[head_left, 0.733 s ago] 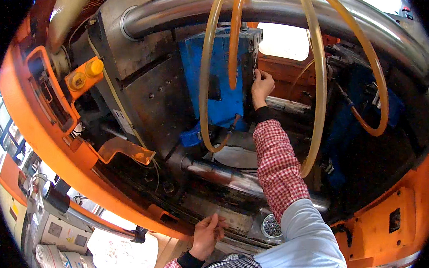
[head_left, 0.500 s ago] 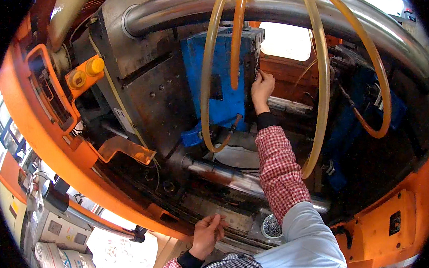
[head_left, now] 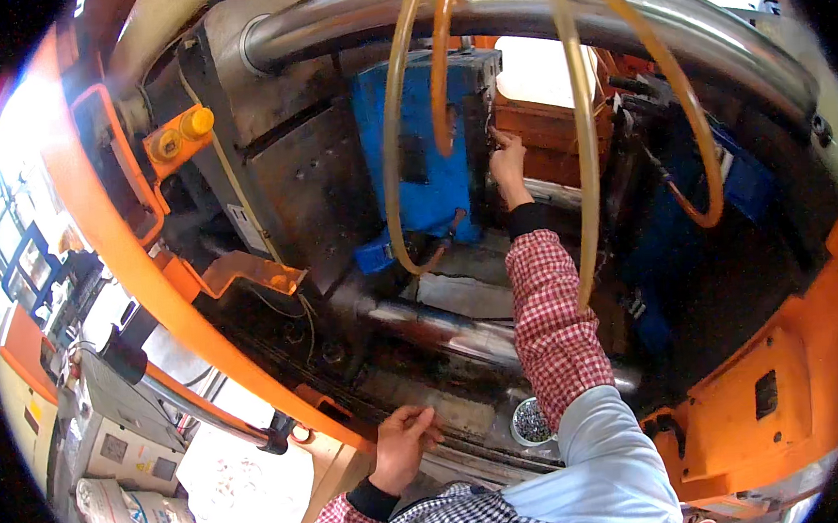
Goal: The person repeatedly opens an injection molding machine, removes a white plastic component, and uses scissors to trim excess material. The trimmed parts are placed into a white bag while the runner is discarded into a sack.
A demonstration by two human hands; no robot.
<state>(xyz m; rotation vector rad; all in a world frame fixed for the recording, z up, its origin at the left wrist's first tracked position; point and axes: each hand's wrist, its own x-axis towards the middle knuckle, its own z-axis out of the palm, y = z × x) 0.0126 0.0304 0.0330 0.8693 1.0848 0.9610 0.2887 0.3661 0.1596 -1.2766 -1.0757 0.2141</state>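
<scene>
My right hand [head_left: 508, 166] reaches deep into the machine, its fingers drawn together at the dark inner face of the blue mold half [head_left: 402, 156]. Whatever lies between those fingertips is too small to make out. Low in front of me, over the machine's near edge, my left hand [head_left: 401, 449] is curled, thumb and fingers close together; its contents, if any, are hidden. Just left of my right sleeve stands a white cup [head_left: 519, 437] filled with small dark and shiny pieces.
Translucent yellowish hoses [head_left: 581, 153] loop down around my right arm. Thick steel bars [head_left: 443, 328] cross the machine. A second blue mold part [head_left: 689, 233] is at the right. An orange guard frame [head_left: 180, 322] runs along the left, beside a white sheet [head_left: 250, 482] scattered with small bits.
The view has shifted slightly. My right hand stays at the mold face, a little lower along its edge, with one finger now pointing up. My left hand keeps nearly the same place and curl.
</scene>
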